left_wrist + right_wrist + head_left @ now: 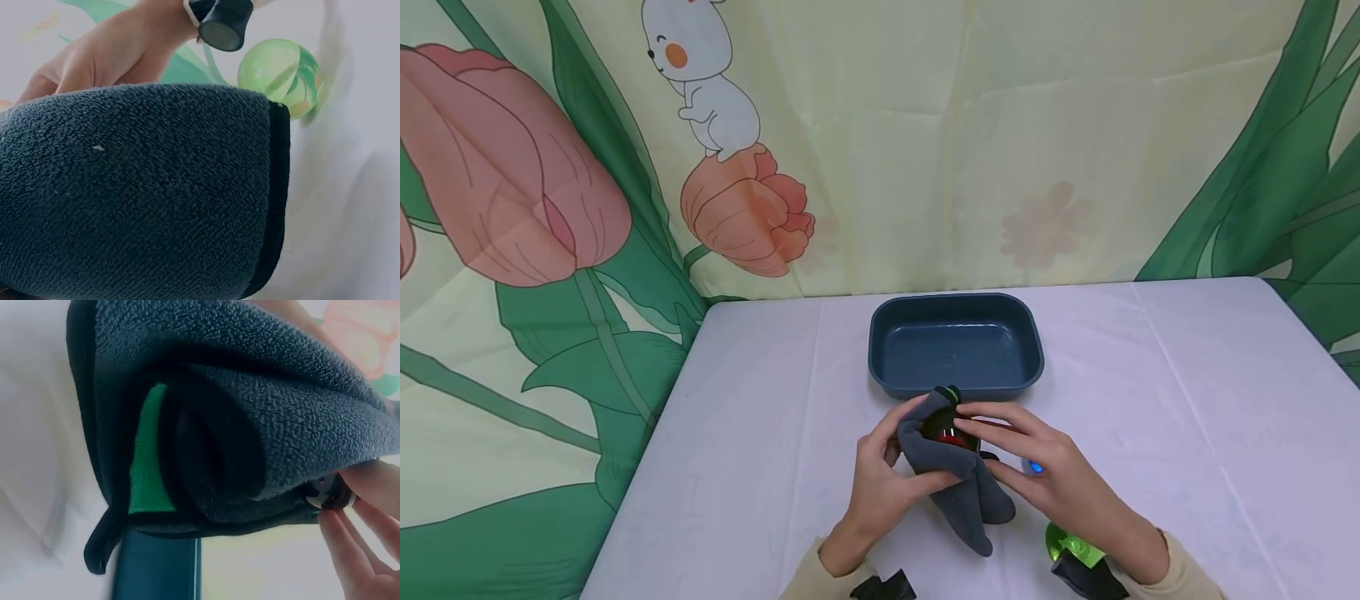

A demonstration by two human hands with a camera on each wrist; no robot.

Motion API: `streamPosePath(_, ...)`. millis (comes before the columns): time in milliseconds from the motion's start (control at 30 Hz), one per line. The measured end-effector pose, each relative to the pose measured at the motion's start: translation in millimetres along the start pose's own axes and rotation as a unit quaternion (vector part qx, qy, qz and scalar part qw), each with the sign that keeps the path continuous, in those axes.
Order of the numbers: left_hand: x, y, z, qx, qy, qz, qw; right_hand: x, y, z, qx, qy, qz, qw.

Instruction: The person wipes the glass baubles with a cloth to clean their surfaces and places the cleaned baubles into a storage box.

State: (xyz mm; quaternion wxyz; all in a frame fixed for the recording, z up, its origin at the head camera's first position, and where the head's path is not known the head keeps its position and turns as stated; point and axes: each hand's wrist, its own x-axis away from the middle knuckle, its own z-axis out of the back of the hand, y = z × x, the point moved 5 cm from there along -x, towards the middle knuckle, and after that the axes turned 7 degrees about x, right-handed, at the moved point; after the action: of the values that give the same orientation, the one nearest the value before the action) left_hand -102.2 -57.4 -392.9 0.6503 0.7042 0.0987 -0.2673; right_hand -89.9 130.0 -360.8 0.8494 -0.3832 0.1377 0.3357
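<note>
A dark grey towel (973,492) with black edging is wrapped around a dark, glossy round object (951,434) that shows a red patch. My left hand (883,483) grips the towel from the left, thumb across its front. On the other side, my right hand (1052,467) pinches the glossy object between thumb and fingers; in the right wrist view that object (328,492) peeks from the towel's fold. A green strip of the towel (149,456) shows inside the fold. Towel fabric (137,187) hides most of the left hand's grip in the left wrist view.
A dark blue rectangular tub (955,346) stands just beyond the hands. A transparent green ball (1075,546) lies on the white-covered table (760,433) near the right wrist. Something small and blue (1036,467) is partly hidden behind the right hand. A printed curtain (925,167) hangs behind.
</note>
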Motion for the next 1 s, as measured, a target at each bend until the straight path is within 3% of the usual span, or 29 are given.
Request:
streamPosePath(133, 1.2, -0.9, 0.7, -0.003, -0.001, 0.000, 1.0000, 0.5, 1.3, -1.5, -0.013, 0.002, -0.003, 1.000)
streamPosePath(233, 2.2, -1.6, 1.2, -0.005, -0.001, -0.002, 1.0000, -0.9, 3.4, -3.3, -0.060, 0.001, -0.034, 0.998)
streamPosePath(433, 3.5, -1.5, 1.5, -0.005, -0.001, -0.005, 1.0000, -1.9, 9.9, -8.2, -0.202, -0.018, -0.118, 0.972)
streamPosePath(567, 3.4, -1.0, 1.6, -0.012, 0.001, -0.009, 0.9999, -2.3, 12.2, -9.7, -0.229, -0.033, -0.144, 0.962)
streamPosePath(667, 3.0, -0.6, 2.3, -0.015, 0.003, -0.011, 0.9998, -2.3, 12.4, -10.3, -0.210, -0.044, -0.147, 0.966)
streamPosePath(800, 2.3, -0.2, 3.9, -0.008, 0.006, -0.007, 0.9999, -2.2, 10.1, -8.7, -0.154, -0.052, -0.126, 0.978)
streamPosePath(933, 1.8, -1.1, 4.2, 0.004, 0.007, -0.001, 1.0000, -1.6, 5.7, -4.8, -0.051, -0.037, -0.061, 0.996)
streamPosePath(1000, 1.9, -1.4, 3.7, 0.009, 0.007, 0.002, 0.9999, -0.9, 3.4, -4.1, 0.000, -0.025, -0.017, 1.000)
